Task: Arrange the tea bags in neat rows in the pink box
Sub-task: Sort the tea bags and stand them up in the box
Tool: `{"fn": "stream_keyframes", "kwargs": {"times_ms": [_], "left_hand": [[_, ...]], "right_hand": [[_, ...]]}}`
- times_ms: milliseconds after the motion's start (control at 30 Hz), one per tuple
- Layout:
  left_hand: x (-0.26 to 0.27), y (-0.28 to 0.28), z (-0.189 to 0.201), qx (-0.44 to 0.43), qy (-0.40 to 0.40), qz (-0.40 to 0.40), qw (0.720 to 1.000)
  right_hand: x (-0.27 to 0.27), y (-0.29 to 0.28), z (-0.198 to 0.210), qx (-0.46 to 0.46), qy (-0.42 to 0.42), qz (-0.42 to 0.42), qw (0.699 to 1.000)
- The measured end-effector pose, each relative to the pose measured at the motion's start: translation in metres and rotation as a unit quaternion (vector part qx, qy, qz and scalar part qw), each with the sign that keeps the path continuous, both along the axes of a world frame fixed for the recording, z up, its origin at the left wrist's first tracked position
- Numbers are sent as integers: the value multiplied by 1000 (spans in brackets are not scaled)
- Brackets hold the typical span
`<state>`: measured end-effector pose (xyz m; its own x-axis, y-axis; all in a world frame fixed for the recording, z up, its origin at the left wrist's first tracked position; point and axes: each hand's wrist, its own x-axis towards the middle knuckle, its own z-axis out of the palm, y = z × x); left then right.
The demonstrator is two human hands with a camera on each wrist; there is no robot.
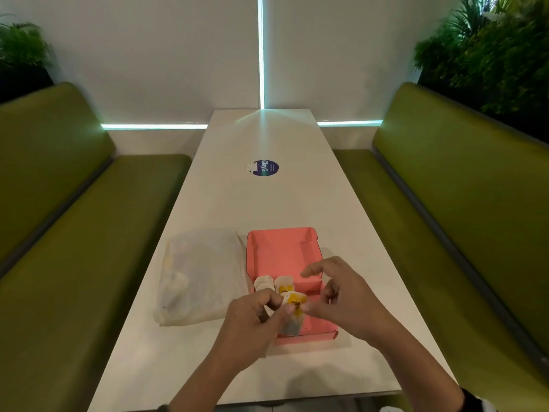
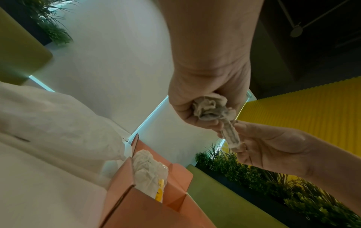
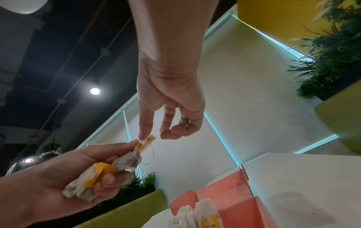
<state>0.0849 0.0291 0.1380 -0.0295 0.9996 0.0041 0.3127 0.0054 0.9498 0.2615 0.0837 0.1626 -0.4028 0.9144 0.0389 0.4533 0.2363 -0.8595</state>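
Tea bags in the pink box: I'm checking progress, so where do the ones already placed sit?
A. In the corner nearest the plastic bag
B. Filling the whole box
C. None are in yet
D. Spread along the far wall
A: the placed tea bags stand at the pink box's left side, next to the plastic bag; the rest of the floor is bare.

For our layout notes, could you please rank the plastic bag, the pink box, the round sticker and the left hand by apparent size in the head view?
1. pink box
2. plastic bag, close to the box, so their order is unsure
3. left hand, enlarged by nearness to the camera
4. round sticker, shrunk by distance
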Motion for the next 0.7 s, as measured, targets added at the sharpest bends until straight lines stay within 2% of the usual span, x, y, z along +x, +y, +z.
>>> {"fn": "stream_keyframes", "kwargs": {"times_ms": [100, 233, 367, 467, 533, 633, 700], "left_hand": [[0, 0, 3, -14, -33, -12, 999], [1, 2, 0, -8, -33, 1, 999], [2, 2, -1, -5, -50, -9, 999], [4, 3, -2, 13, -28, -1, 1000], [4, 4, -5, 21, -23, 7, 999], [4, 5, -8, 31, -17, 34, 999], [5, 5, -8, 49, -15, 58, 997]], "right_hand": [[3, -2, -1, 2, 6, 31, 999], [1, -9, -6, 32, 16, 61, 997], [-5, -13, -17, 32, 51, -18, 998], [-6, -12, -24, 35, 47, -50, 997], [-5, -12, -23, 12, 49, -37, 998], [1, -13, -16, -77, 120, 24, 990], [3, -13, -11, -122, 142, 31, 982]]}}
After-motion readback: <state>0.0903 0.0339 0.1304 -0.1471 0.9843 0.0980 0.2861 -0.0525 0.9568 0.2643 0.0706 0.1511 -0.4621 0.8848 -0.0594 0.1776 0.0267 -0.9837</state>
